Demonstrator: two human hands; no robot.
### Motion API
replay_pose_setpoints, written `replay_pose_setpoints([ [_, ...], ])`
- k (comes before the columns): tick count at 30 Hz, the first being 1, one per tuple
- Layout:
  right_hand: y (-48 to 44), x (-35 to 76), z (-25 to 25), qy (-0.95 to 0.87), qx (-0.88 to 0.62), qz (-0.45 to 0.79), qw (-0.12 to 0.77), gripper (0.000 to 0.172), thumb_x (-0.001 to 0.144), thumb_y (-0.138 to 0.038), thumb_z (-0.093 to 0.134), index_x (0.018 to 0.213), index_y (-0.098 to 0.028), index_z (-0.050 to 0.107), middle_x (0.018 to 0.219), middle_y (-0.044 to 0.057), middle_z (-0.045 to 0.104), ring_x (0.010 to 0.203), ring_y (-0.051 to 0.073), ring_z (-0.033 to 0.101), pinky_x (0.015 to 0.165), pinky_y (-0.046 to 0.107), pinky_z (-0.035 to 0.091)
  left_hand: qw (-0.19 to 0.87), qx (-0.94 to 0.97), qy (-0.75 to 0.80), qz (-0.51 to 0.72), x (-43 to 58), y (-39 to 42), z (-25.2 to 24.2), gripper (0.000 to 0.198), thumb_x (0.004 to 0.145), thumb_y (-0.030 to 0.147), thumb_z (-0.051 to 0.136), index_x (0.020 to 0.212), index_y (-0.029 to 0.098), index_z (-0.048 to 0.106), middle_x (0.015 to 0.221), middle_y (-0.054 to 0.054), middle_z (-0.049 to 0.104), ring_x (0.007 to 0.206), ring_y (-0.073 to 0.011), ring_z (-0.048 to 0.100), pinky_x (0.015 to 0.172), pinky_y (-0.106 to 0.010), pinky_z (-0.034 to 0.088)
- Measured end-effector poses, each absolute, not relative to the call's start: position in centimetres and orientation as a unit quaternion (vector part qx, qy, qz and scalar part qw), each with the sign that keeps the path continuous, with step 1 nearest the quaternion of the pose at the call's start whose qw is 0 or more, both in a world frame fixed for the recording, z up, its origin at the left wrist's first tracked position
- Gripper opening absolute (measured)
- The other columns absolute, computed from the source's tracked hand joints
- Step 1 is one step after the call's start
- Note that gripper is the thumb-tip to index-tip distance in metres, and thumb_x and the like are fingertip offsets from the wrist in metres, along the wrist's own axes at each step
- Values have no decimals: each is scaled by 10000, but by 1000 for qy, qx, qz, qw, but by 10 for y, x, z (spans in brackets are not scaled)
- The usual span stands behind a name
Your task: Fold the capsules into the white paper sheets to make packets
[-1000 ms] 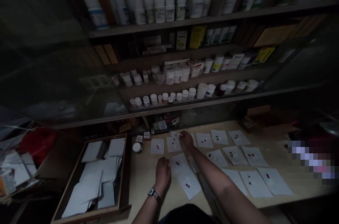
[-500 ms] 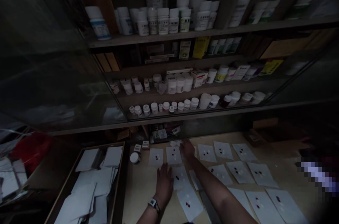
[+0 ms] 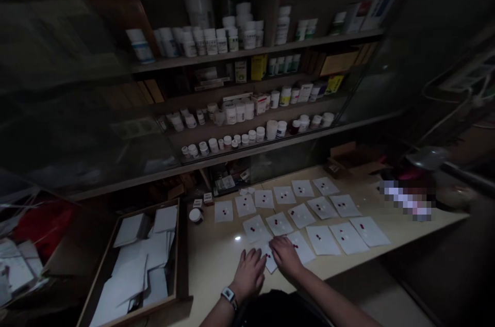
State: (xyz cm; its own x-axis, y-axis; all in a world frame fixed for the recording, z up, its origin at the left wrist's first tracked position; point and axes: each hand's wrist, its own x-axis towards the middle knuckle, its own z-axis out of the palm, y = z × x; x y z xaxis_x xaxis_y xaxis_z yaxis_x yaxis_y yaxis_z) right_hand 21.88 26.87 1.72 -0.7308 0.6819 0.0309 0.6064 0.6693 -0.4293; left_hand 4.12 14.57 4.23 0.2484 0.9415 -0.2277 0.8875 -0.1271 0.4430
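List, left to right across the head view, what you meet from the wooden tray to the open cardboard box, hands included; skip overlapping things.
Wooden tray → white-capped bottle → left hand → right hand → open cardboard box.

Dim, with near-black edges; a small glare spot (image 3: 237,238) gleams on the surface (image 3: 212,260); a pixelated patch (image 3: 406,201) sits at right.

Pale tabletop (image 3: 211,249) under white paper sheets (image 3: 324,242), small jar (image 3: 195,215), cardboard box (image 3: 343,151).
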Motion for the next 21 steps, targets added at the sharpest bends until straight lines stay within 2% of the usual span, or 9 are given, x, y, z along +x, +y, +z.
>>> replay_pose_setpoints([
  [2,258,231,11,-903,-367,199,103,310,898,-107,389,1016,-174,667,1034,95,686,1108,243,545,963,369,341,262,751,604,45,43,144,47,622,929,428,428,1504,276,244,1535,-87,321,1399,-308,239,1143,-585,129],
  [5,246,239,4,-903,-366,201,101,323,901,-109,388,1051,-178,666,1143,104,675,1176,247,525,1023,400,305,268,748,605,44,47,142,48,643,925,453,420,1506,242,244,1500,-112,371,1390,-314,258,1143,-594,103],
  [8,233,237,1,-905,-364,201,84,304,900,-125,405,1030,-181,674,1216,111,650,1178,250,526,1057,430,274,251,751,609,43,51,135,46,604,925,422,416,1479,209,307,1430,-127,446,1361,-300,304,1151,-567,116],
  [11,218,229,0,-913,-350,200,63,282,899,-144,422,1013,-186,677,1214,116,647,1151,243,537,1067,439,261,234,746,622,34,49,123,40,505,921,377,427,1391,192,436,1340,-129,515,1318,-290,357,1152,-545,141],
  [15,202,211,5,-926,-315,205,34,277,897,-158,428,1024,-185,673,1221,113,634,1143,236,532,1077,436,247,213,734,645,13,38,101,32,413,912,328,439,1291,182,513,1283,-128,537,1270,-286,398,1139,-538,176],
  [21,191,177,14,-940,-273,206,18,287,878,-137,425,999,-161,684,1190,127,629,1103,245,541,1008,398,338,182,700,691,8,21,76,28,388,887,239,427,1257,175,525,1220,-129,552,1212,-291,437,1108,-550,207],
])
